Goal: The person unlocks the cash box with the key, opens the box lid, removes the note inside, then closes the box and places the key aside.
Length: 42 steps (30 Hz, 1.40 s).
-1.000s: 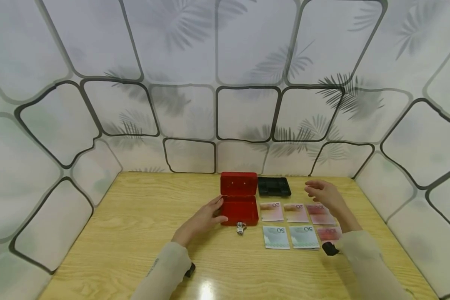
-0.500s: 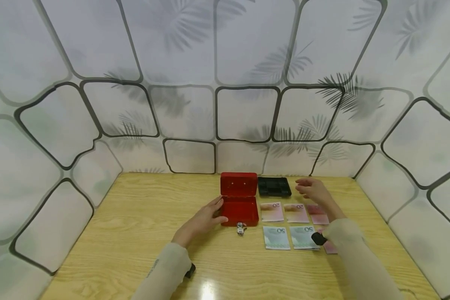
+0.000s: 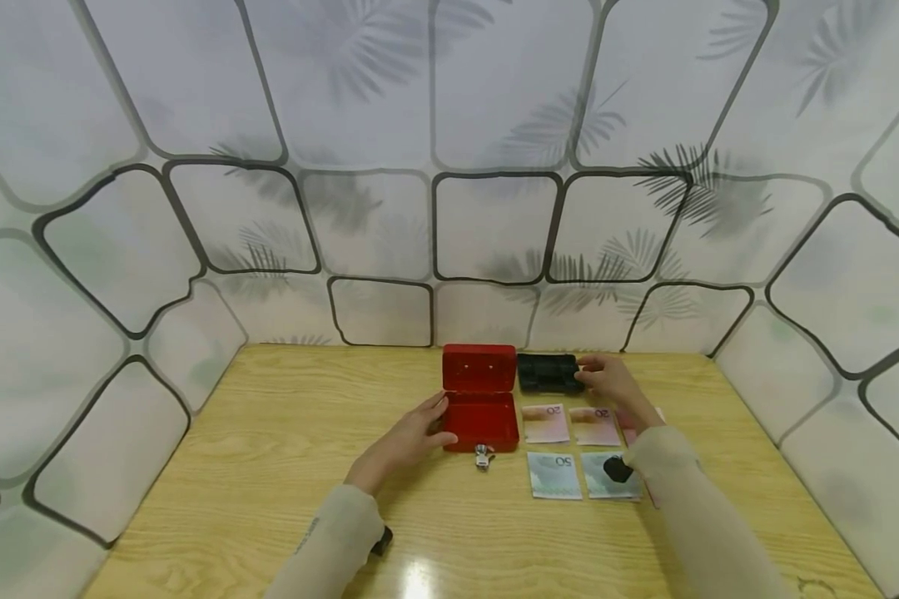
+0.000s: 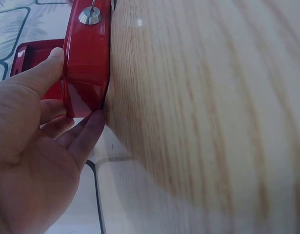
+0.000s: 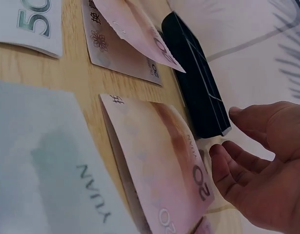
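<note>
A red cash box (image 3: 482, 423) stands with its lid (image 3: 479, 368) raised at the back. A silver lock (image 4: 90, 15) with a key in it sits on its front. My left hand (image 3: 399, 443) holds the box's near left corner, thumb on the upper edge and fingers at the side and lower edge. To the right of the lid lies a black compartment tray (image 3: 547, 386). My right hand (image 3: 613, 384) is at the tray's right end. In the right wrist view its thumb and fingers are parted around the tray's (image 5: 193, 73) corner, with nothing gripped.
Folded pinkish 20 notes (image 3: 545, 424) lie in front of the tray. Nearer are green 50 notes (image 3: 555, 478). Red notes (image 3: 629, 435) are partly hidden under my right arm. A patterned wall (image 3: 382, 308) rises behind the wooden table (image 3: 270, 433).
My right hand has moved left, from above the red notes to the tray's right end. My left hand and the cash box have stayed in place.
</note>
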{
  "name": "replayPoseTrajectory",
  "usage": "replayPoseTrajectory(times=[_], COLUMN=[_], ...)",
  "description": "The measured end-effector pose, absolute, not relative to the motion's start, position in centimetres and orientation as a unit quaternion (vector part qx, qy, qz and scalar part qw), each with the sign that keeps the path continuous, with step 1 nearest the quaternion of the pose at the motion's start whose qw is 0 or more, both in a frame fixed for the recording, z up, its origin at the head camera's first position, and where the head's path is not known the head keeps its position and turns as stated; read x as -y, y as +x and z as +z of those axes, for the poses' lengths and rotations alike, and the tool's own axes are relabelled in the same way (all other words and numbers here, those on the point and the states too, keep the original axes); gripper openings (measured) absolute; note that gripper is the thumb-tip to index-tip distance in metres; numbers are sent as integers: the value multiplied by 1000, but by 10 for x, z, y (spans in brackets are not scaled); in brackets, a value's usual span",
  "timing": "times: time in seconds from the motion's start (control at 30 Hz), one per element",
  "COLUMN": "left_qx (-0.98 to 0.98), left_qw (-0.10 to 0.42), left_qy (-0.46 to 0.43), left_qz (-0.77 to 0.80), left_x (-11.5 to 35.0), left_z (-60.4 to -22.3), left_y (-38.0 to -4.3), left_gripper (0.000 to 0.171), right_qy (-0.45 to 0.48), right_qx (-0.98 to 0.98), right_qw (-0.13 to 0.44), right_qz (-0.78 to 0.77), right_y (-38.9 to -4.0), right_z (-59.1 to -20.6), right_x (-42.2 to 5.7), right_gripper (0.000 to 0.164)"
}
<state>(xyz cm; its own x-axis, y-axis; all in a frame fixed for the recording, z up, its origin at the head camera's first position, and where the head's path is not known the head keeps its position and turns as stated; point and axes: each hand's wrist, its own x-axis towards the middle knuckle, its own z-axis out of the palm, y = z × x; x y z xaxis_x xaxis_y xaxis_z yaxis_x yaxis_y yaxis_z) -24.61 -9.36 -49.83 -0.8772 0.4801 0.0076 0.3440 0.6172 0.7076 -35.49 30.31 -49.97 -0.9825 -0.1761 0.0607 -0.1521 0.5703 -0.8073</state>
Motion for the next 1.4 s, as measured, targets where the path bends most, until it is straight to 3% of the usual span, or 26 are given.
replayPoseTrajectory(times=[0.4, 1.4], left_qx=[-898, -898], left_qw=[93, 99], left_qy=[224, 220], left_qz=[367, 367], left_x=[94, 93], left_z=[-500, -497], left_y=[-247, -244], left_gripper=[74, 74], right_qy=[-85, -65], right_qx=[-909, -937], right_qw=[28, -37], right_qz=[-408, -342], right_y=[-354, -359], right_z=[-500, -509], right_x=[-291, -280], right_gripper=[36, 22])
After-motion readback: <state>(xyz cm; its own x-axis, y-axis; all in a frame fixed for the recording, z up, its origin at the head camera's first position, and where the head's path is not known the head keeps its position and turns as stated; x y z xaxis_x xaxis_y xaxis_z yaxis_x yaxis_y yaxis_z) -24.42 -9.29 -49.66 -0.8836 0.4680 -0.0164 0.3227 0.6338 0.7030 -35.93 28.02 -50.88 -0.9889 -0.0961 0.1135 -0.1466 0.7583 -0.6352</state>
